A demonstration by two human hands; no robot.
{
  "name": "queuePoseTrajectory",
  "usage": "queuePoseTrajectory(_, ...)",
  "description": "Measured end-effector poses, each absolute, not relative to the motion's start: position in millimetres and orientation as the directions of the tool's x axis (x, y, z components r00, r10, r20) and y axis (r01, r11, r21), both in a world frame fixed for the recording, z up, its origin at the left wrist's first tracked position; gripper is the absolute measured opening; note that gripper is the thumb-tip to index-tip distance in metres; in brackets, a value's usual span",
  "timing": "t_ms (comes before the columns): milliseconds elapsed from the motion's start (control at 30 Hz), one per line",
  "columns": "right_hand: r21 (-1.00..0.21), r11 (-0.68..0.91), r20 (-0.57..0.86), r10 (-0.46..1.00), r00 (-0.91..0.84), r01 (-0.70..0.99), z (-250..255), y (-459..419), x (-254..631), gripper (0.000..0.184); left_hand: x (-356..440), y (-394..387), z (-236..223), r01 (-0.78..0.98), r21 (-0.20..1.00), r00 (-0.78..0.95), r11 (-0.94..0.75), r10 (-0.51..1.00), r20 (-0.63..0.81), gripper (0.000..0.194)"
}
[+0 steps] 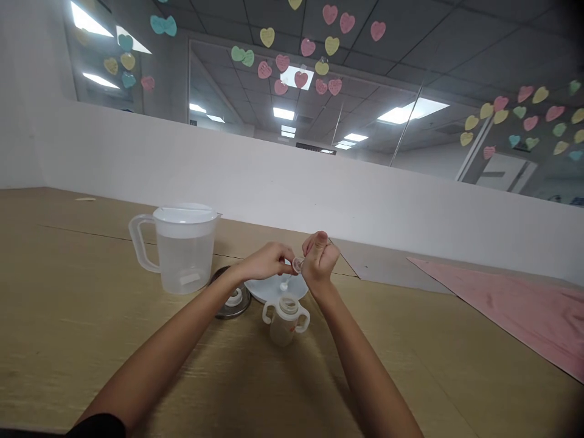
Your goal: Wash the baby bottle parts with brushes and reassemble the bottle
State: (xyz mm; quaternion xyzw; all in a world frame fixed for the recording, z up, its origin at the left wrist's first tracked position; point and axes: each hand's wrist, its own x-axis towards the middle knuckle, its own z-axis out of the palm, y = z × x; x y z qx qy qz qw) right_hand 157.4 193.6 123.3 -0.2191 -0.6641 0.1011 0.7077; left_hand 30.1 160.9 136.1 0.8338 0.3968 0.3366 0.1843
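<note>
On the wooden table (137, 347), a small clear ring (297, 264) is held up edge-on, pinched by the fingertips of the left hand (267, 261), just beside the curled right hand (320, 260), whose grip is hidden; a two-handled bottle (285, 325) stands below the ring, a white lid (269, 288) behind the bottle.

Worn: black fabric sleeve (95, 427) on the left arm, ending above the elbow; left forearm (155, 347) and right forearm (369, 371) bare; left hand (264, 261) and right hand (322, 261) ungloved
</note>
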Motion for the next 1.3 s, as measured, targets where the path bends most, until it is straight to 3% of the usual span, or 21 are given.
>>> queuePoseTrajectory(233,-0.231,0.883,0.903,0.352,-0.248,0.409,130,195,166,0.050,32,164,134,0.443,0.694,0.365,-0.568,0.821,0.440,0.014)
queuePoseTrajectory(467,-0.245,0.863,0.943,0.318,-0.097,0.442,163,167,182,0.036,30,165,134,0.524,0.666,0.303,-0.530,0.848,0.436,0.022)
queuePoseTrajectory(833,-0.086,0.823,0.856,0.350,-0.381,0.562,135,189,162,0.035,26,173,134,0.494,0.647,0.185,-0.581,0.797,0.575,0.014)
queuePoseTrajectory(1000,-0.220,0.843,0.864,0.402,-0.303,0.490,149,172,169,0.032,23,171,133,0.522,0.635,0.223,-0.569,0.810,0.542,0.019)
queuePoseTrajectory(1300,-0.246,0.864,0.877,0.391,-0.279,0.439,142,185,166,0.037,26,170,135,0.524,0.612,0.213,-0.592,0.787,0.579,0.016)
